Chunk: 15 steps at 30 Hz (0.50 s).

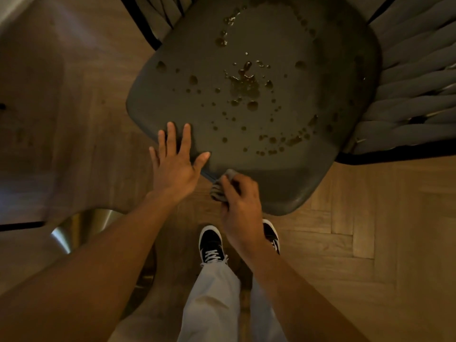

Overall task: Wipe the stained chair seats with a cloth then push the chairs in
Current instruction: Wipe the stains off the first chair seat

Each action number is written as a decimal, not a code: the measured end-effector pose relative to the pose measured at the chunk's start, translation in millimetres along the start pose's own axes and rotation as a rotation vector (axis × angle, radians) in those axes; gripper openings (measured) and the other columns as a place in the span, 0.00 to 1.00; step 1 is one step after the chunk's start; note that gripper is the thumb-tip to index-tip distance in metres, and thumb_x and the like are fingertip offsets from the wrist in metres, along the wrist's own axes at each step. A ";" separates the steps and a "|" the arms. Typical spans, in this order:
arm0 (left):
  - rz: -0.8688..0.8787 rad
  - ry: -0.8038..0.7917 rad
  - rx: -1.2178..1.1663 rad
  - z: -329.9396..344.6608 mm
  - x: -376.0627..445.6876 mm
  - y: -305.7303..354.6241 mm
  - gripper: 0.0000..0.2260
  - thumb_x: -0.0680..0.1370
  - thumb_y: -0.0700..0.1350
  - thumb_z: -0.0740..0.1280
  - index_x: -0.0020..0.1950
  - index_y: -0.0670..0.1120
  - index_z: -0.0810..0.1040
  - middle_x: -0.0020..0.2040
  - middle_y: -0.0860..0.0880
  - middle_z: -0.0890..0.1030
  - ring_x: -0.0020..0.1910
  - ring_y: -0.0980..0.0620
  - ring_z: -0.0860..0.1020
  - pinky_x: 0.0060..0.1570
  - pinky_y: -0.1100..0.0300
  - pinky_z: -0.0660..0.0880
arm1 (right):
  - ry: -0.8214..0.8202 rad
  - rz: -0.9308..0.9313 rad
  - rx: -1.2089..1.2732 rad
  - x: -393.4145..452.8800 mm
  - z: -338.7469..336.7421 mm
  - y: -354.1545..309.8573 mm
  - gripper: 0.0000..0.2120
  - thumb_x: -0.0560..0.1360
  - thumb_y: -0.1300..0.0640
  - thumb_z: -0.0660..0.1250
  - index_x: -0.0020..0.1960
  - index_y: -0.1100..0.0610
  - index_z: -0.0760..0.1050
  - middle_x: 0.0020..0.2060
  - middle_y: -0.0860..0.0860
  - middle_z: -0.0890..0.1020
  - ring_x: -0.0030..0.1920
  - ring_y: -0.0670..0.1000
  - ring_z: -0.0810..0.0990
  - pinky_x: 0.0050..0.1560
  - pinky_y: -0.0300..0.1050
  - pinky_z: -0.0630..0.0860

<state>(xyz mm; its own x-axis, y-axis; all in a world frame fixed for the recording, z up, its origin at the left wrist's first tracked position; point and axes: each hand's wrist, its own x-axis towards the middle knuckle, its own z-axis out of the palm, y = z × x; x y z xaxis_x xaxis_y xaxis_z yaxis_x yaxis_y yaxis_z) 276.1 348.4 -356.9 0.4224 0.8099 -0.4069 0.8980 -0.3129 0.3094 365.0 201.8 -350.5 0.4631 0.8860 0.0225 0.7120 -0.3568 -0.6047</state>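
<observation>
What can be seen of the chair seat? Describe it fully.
The chair seat is dark grey, smooth, rounded-square, slightly dished and set cornerwise to the viewer. Brownish splashes and droplets dot most of it, densest near the middle. The left hand lies spread over its near edge; the right hand holds a cloth there.

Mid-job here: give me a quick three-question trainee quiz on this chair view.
1. True or false: the chair seat has already been wiped clean.
2. Which hand holds the cloth? A) left B) right C) neither
3. Fill in: the left hand lies with fingers spread at the seat's near ___.

Key
1. False: brown stains are spattered across it.
2. B: the right hand has its grip on the bunched cloth at the seat's near edge.
3. Edge.
</observation>
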 end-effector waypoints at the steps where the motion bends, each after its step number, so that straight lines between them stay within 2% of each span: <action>1: 0.001 0.006 -0.001 0.5 -0.1 -0.5 0.33 0.78 0.66 0.48 0.79 0.55 0.40 0.79 0.48 0.38 0.77 0.46 0.36 0.73 0.42 0.37 | -0.024 -0.022 -0.011 2.1 1.0 -0.8 0.24 0.63 0.69 0.75 0.59 0.64 0.79 0.55 0.60 0.78 0.56 0.55 0.70 0.55 0.48 0.76; 4: -0.001 0.011 -0.008 -0.2 -0.2 -0.6 0.33 0.78 0.66 0.49 0.79 0.56 0.41 0.79 0.48 0.38 0.77 0.46 0.36 0.73 0.42 0.37 | -0.069 -0.108 -0.072 6.0 -13.5 15.6 0.24 0.64 0.68 0.74 0.60 0.63 0.77 0.55 0.60 0.77 0.56 0.56 0.70 0.54 0.50 0.78; 6: 0.000 0.015 -0.009 -0.2 -0.4 0.2 0.33 0.78 0.66 0.49 0.78 0.56 0.41 0.79 0.48 0.38 0.77 0.46 0.36 0.73 0.43 0.37 | -0.063 -0.085 -0.107 8.3 -32.7 35.5 0.26 0.64 0.68 0.74 0.62 0.61 0.77 0.56 0.60 0.76 0.56 0.57 0.71 0.54 0.51 0.77; 10: -0.009 0.011 -0.009 0.1 -0.2 1.9 0.33 0.78 0.66 0.48 0.79 0.56 0.41 0.79 0.48 0.38 0.77 0.46 0.36 0.73 0.43 0.37 | 0.065 0.134 -0.152 18.2 -71.5 87.4 0.25 0.66 0.70 0.70 0.63 0.61 0.76 0.58 0.63 0.74 0.56 0.63 0.73 0.57 0.53 0.74; 15: -0.006 0.019 0.001 0.7 0.6 1.9 0.33 0.78 0.65 0.49 0.79 0.55 0.42 0.79 0.47 0.39 0.77 0.45 0.37 0.73 0.42 0.38 | 0.247 0.365 -0.109 31.1 -97.8 131.4 0.20 0.72 0.69 0.66 0.63 0.63 0.76 0.59 0.66 0.73 0.58 0.66 0.73 0.58 0.50 0.70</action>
<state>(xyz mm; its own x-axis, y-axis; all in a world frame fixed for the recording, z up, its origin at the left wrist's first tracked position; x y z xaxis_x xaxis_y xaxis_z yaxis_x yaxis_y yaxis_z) 278.2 348.0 -357.2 0.4149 0.8208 -0.3926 0.9004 -0.3085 0.3067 524.6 153.6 -351.3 0.7968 0.6039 0.0205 0.5239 -0.6735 -0.5215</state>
